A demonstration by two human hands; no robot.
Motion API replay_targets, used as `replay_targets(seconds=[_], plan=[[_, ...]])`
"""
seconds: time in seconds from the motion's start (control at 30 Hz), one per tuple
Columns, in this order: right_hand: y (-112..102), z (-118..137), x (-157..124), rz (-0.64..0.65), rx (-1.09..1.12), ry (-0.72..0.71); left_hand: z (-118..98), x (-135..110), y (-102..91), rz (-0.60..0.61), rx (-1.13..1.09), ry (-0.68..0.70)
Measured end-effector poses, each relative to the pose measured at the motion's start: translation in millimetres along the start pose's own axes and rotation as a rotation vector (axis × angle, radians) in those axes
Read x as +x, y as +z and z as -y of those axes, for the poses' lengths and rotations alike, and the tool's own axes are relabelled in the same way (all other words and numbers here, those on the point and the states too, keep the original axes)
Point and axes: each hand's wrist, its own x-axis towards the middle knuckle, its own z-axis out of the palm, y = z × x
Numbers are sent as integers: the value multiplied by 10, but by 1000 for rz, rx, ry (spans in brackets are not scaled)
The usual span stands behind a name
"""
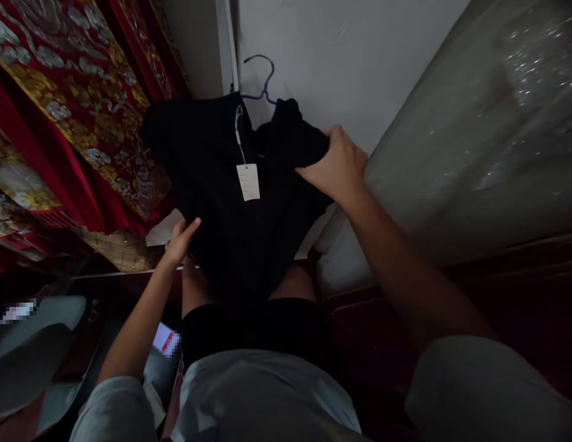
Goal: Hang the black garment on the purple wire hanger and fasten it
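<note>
A black garment (212, 178) is spread out in front of my legs, on a thin purple hanger (266, 92) whose hook points up. From near its neckline a white paper tag (249, 182) dangles on a string. My right hand (341, 162) is closed on the garment's upper right part, thumb on the front and fingers behind. Lower down on the left, my left hand (182, 239) pinches the garment's side edge, its thumb over the cloth and its other fingers mostly hidden. Dark cloth hides the hanger's arms.
Red fabric with gold and silver embroidery (92, 123) hangs at the left. A pale wall panel (341, 55) stands behind the hanger. Large plastic-wrapped bundles (461, 147) fill the right side. At lower left are a grey chair-like object (32, 350) and a lit phone screen (166, 339).
</note>
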Motion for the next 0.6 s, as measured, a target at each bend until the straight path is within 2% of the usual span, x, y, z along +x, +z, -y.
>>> replay_targets(seconds=[0.1, 0.23, 0.37, 0.47, 0.53, 0.6], plan=[[-141, 211, 62, 73, -9, -74, 91, -65, 228, -130, -53, 55], [-185, 309, -226, 121, 8, -121, 294, -345, 459, -288, -239, 19], [-31, 61, -425, 62, 47, -129, 522, -677, 540, -372, -252, -68], [109, -117, -475, 20, 66, -169, 583, -791, 518, -448, -273, -142], [251, -130, -590, -33, 120, -150, 574, -815, 505, -466, -283, -173], [484, -39, -813, -77, 244, -49, 550, -835, 519, -464, -293, -185]])
